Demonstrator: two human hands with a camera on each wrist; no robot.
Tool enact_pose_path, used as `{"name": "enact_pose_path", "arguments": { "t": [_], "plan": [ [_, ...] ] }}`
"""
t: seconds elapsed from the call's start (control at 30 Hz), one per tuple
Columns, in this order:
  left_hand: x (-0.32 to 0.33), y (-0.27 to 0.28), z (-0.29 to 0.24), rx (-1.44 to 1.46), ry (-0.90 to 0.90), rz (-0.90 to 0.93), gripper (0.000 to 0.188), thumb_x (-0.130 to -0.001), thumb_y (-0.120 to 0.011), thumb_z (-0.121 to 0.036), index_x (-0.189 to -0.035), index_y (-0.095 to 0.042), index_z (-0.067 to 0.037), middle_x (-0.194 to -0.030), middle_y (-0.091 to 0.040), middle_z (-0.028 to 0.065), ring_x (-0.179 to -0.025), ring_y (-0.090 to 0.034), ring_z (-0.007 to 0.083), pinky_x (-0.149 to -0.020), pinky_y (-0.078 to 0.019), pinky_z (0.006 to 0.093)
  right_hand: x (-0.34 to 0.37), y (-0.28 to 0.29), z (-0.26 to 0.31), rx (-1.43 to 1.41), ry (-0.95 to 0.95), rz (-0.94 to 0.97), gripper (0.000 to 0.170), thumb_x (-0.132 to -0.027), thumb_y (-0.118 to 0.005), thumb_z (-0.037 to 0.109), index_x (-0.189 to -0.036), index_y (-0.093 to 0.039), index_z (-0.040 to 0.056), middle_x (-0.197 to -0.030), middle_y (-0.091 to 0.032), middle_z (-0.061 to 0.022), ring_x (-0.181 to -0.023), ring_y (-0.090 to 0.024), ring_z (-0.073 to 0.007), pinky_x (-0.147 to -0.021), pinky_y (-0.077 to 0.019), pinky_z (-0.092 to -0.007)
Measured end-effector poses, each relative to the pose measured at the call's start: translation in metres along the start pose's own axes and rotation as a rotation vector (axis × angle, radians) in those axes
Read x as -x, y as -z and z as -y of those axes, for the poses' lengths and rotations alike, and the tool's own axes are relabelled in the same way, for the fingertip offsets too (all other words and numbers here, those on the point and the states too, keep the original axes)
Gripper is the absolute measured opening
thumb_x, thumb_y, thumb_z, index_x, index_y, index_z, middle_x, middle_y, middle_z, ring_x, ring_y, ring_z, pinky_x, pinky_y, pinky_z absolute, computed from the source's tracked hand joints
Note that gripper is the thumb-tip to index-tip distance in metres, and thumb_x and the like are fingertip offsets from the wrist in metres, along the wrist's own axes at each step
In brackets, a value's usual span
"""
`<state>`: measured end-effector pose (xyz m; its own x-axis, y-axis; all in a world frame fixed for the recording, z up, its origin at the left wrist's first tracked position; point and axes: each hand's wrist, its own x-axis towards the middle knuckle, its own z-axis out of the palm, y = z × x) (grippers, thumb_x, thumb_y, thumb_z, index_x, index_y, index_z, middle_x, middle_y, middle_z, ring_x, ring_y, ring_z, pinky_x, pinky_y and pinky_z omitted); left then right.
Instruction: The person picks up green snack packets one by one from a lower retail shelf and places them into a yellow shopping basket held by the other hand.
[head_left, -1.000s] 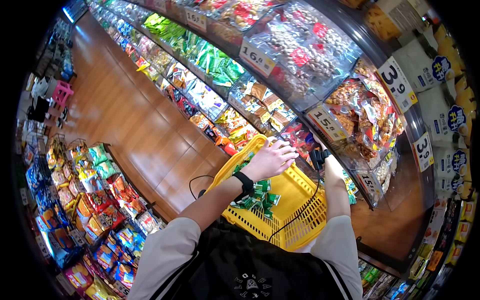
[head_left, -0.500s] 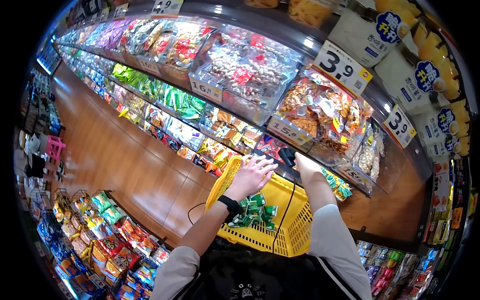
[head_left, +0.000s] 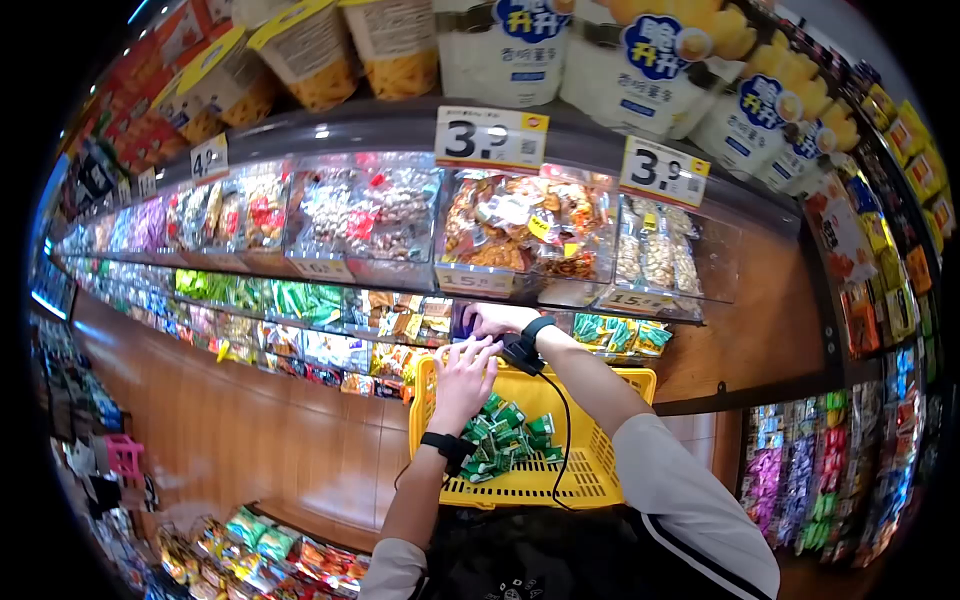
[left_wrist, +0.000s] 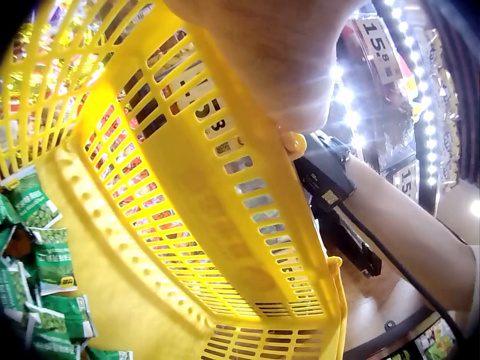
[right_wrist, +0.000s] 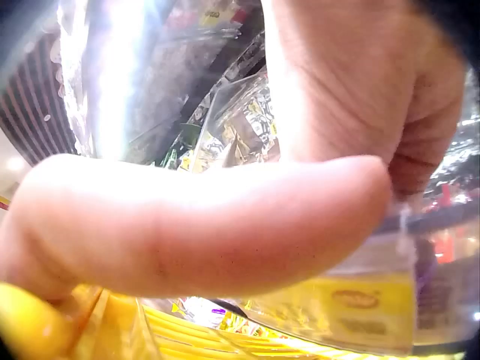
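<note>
My left hand (head_left: 467, 375) lies over the far left rim of the yellow basket (head_left: 632, 380), its fingers extended and slightly bent. In the left wrist view the hand (left_wrist: 274, 52) covers part of the rim, its fingertips hidden. Several green packets (head_left: 505, 437) lie inside the basket. My right hand (head_left: 500, 320) reaches past the far rim to a lower shelf bin, close to my left fingers. Beside its fingertips is something dark purple (head_left: 461, 322). In the right wrist view a large finger crosses before a clear plastic surface with a yellow label (right_wrist: 360, 301); any hold is hidden.
Bins of bagged snacks (head_left: 525, 225) stand above my hands, with price tags (head_left: 490, 138) along the ledge. Bagged snacks (head_left: 625, 335) fill a bin just right of my right wrist. A black cable (head_left: 568, 420) hangs across the basket. Wooden floor (head_left: 250, 430) lies to the left.
The head view has turned, so the shelf runs more level and nearer packages show above. My right hand has come beside my left fingers. My left hand stays at the basket rim.
</note>
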<state>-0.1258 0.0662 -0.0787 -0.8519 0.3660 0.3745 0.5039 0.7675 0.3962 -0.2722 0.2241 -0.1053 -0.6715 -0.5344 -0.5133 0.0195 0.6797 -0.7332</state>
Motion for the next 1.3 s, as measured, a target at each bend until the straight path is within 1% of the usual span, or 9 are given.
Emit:
{"name": "enact_pose_path", "arguments": {
  "t": [0.07,0.1,0.17,0.23,0.33,0.37,0.47,0.9,1.3],
  "plan": [
    [0.012,0.002,-0.007,-0.016,0.016,0.009,0.031,-0.099,-0.055,-0.028,-0.126,-0.069,-0.021,-0.128,-0.066,-0.0008,-0.125,-0.056,0.02,-0.11,-0.0292,0.049,-0.006,-0.015,-0.018,0.027,0.033,0.043,0.044,-0.081,-0.074,0.012,-0.124,-0.062,0.0072,-0.089,-0.07,-0.0099,-0.079,-0.065,-0.0169,-0.066,-0.053,-0.0329],
    [0.0,-0.002,0.0,-0.018,0.002,-0.012,0.032,-0.099,-0.055,-0.028,-0.127,-0.069,-0.021,-0.129,-0.066,-0.0007,-0.125,-0.056,0.0211,-0.109,-0.0292,0.0489,0.012,0.006,0.011,-0.008,-0.066,0.05,0.043,-0.081,-0.073,0.011,-0.123,-0.063,0.0063,-0.09,-0.071,-0.0093,-0.076,-0.065,-0.0175,-0.066,-0.0532,-0.0335],
    [0.01,0.0,-0.007,-0.043,0.014,0.01,0.031,-0.099,-0.055,-0.028,-0.127,-0.069,-0.021,-0.13,-0.066,-0.0007,-0.125,-0.055,0.0212,-0.11,-0.0297,0.0489,0.017,-0.005,0.009,0.063,-0.088,0.021,0.04,-0.078,-0.074,0.011,-0.118,-0.067,0.0062,-0.091,-0.072,-0.0099,-0.076,-0.067,-0.0195,-0.066,-0.0542,-0.0359],
    [0.001,0.0,-0.006,-0.043,-0.001,-0.004,0.031,-0.099,-0.056,-0.028,-0.126,-0.07,-0.021,-0.13,-0.066,-0.0012,-0.125,-0.055,0.021,-0.109,-0.0306,0.0482,0.026,0.007,0.008,0.316,-0.017,-0.064,0.03,-0.075,-0.075,0.015,-0.103,-0.076,0.0053,-0.093,-0.074,-0.022,-0.08,-0.073,-0.0303,-0.068,-0.056,-0.0422],
    [0.006,-0.004,-0.005,-0.038,0.009,-0.005,0.031,-0.099,-0.056,-0.028,-0.125,-0.07,-0.021,-0.13,-0.067,-0.0016,-0.125,-0.055,0.0212,-0.109,-0.0308,0.0482,0.032,0.01,-0.007,0.605,0.049,-0.042,0.023,-0.075,-0.07,0.012,-0.094,-0.076,0.0002,-0.093,-0.073,-0.0258,-0.084,-0.072,-0.0379,-0.073,-0.0559,-0.0464],
    [0.0,-0.004,-0.003,-0.036,0.004,-0.015,0.031,-0.099,-0.055,-0.028,-0.125,-0.07,-0.021,-0.13,-0.067,-0.0016,-0.125,-0.055,0.0212,-0.109,-0.0308,0.0481,0.027,0.012,-0.023,0.531,-0.028,-0.052,0.026,-0.073,-0.07,0.011,-0.096,-0.076,-0.0012,-0.095,-0.073,-0.0259,-0.085,-0.073,-0.0383,-0.075,-0.056,-0.0472],
    [0.013,-0.005,-0.002,-0.038,0.012,0.009,0.031,-0.1,-0.054,-0.028,-0.125,-0.07,-0.02,-0.131,-0.067,-0.0013,-0.125,-0.055,0.0212,-0.108,-0.0307,0.0481,0.025,-0.002,-0.09,0.611,-0.013,-0.223,0.03,-0.075,-0.068,0.011,-0.102,-0.076,0.0019,-0.098,-0.072,-0.0248,-0.09,-0.072,-0.0363,-0.075,-0.0563,-0.0456],
    [0.004,-0.009,-0.004,-0.005,0.048,0.033,0.031,-0.1,-0.054,-0.03,-0.126,-0.069,-0.023,-0.133,-0.065,-0.0012,-0.129,-0.053,0.0207,-0.112,-0.0281,0.051,0.051,0.023,-0.094,0.11,-0.217,-0.391,0.022,-0.083,-0.063,0.012,-0.099,-0.075,0.0029,-0.082,-0.067,-0.0149,-0.071,-0.061,-0.0259,-0.062,-0.0479,-0.0383],
    [0.002,-0.007,0.0,-0.007,-0.004,-0.008,0.031,-0.099,-0.056,-0.027,-0.127,-0.068,-0.022,-0.129,-0.066,-0.001,-0.124,-0.054,0.0223,-0.109,-0.0289,0.0512,0.055,-0.002,-0.078,-0.249,-0.17,-0.376,0.02,-0.091,-0.059,0.014,-0.097,-0.075,0.0037,-0.068,-0.061,-0.0058,-0.054,-0.052,-0.0162,-0.05,-0.0401,-0.0316]
  ]
}}
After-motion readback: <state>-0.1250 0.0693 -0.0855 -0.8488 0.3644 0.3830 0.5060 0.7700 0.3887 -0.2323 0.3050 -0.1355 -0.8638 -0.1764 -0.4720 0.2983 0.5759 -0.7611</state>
